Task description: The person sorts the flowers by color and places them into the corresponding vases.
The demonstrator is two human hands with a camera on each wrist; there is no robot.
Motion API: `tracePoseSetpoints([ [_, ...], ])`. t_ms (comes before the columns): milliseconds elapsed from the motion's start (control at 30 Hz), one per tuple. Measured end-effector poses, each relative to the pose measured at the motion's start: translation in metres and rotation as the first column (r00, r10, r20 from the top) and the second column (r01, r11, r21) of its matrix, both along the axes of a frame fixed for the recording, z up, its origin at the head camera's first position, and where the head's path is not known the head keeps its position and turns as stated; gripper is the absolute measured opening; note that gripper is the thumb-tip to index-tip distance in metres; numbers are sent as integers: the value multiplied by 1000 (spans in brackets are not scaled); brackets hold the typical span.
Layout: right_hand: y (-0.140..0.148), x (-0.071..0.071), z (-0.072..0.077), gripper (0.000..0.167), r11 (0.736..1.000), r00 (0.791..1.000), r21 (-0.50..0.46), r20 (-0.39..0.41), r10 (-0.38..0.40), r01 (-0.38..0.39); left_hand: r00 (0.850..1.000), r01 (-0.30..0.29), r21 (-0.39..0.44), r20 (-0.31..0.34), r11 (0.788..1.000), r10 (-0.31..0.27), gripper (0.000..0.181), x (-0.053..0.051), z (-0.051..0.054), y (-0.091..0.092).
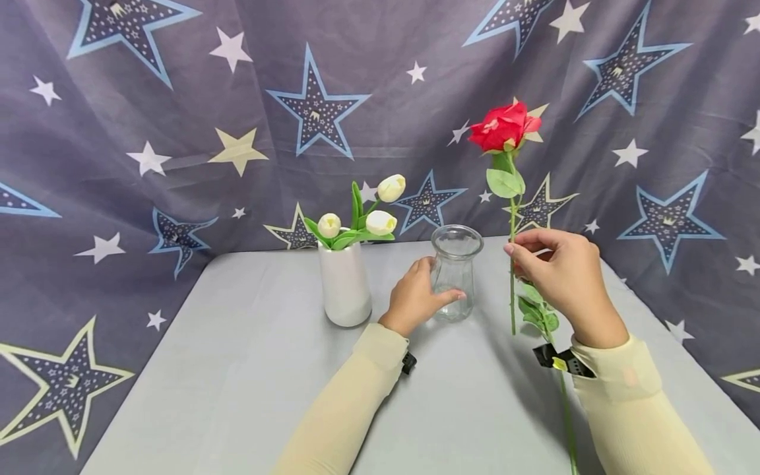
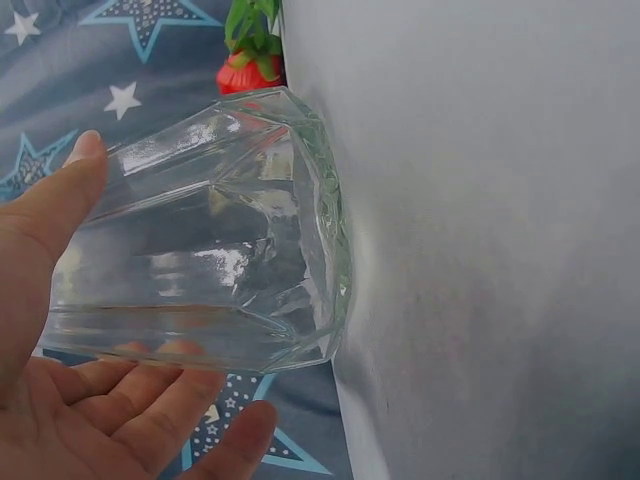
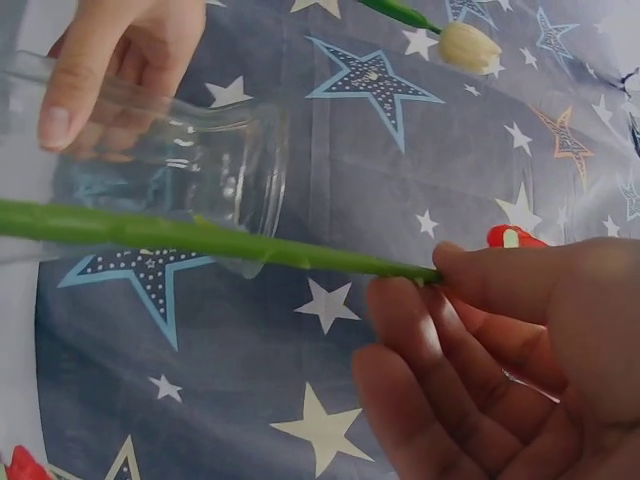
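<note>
A red rose (image 1: 505, 126) stands upright on its long green stem, which my right hand (image 1: 564, 274) pinches between thumb and fingertips. The stem's lower end hangs above the table, to the right of a clear glass vase (image 1: 463, 280). My left hand (image 1: 415, 297) holds that vase around its body, thumb on the near side and fingers on the far side. The left wrist view shows the vase's faceted base (image 2: 300, 230) resting at the table surface. From the right wrist, the green stem (image 3: 200, 235) crosses in front of the vase.
Left of the glass vase, a white vase (image 1: 346, 284) holds cream tulips (image 1: 380, 223). A second leafy stem (image 1: 568, 415) lies on the grey table (image 1: 237, 396), partly under my right wrist. A star-patterned cloth (image 1: 196, 112) hangs behind.
</note>
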State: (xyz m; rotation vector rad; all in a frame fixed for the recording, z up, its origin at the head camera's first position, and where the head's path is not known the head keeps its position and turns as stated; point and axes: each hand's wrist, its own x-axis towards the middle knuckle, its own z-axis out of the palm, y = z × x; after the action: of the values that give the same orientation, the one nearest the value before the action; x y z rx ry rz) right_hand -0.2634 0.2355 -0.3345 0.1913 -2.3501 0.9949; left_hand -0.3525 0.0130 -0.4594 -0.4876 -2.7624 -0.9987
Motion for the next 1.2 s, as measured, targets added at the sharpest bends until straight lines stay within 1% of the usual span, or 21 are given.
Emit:
tracePoseSetpoints([
  [167,-2,0,3,16,999,998,-44,-63,-29,26,1000,7,-8,-3,1000,-8,98,-1,0,2],
  [300,-4,-2,5,14,998,992,-54,-123,-34,28,1000,-9,-18,-12,1000,9,98,-2,1,1],
  [400,-4,-3,5,13,997,985,-78,-167,-37,24,1000,-13,-18,-9,1000,13,97,-2,2,1],
  [500,-3,-3,5,12,992,979,-125,-199,-50,25,1000,-4,-10,-1,1000,4,97,-2,3,1],
  [600,-3,-2,6,12,981,973,-193,-219,-67,25,1000,-4,-12,2,1000,4,97,-2,4,1],
  [733,-7,3,11,14,957,963,-290,-260,-70,-8,1000,-7,-19,5,1000,7,97,-1,3,1],
  [900,-15,9,18,15,938,942,-341,-332,-55,-66,1000,-5,-19,-1,1000,5,97,-1,3,1],
  [967,-15,8,17,16,933,935,-350,-352,-46,-86,1000,-8,-22,-1,1000,8,98,-1,2,1],
  [1067,-12,3,13,16,919,924,-377,-381,-42,-114,1000,-11,-20,8,1000,11,98,-1,2,1],
  [1167,-9,-2,8,16,906,905,-399,-423,-42,-145,1000,-13,-13,17,1000,14,97,-1,1,1],
  [1200,-8,-4,7,16,897,898,-412,-437,-41,-160,1000,-13,-10,19,1000,13,96,-1,1,1],
])
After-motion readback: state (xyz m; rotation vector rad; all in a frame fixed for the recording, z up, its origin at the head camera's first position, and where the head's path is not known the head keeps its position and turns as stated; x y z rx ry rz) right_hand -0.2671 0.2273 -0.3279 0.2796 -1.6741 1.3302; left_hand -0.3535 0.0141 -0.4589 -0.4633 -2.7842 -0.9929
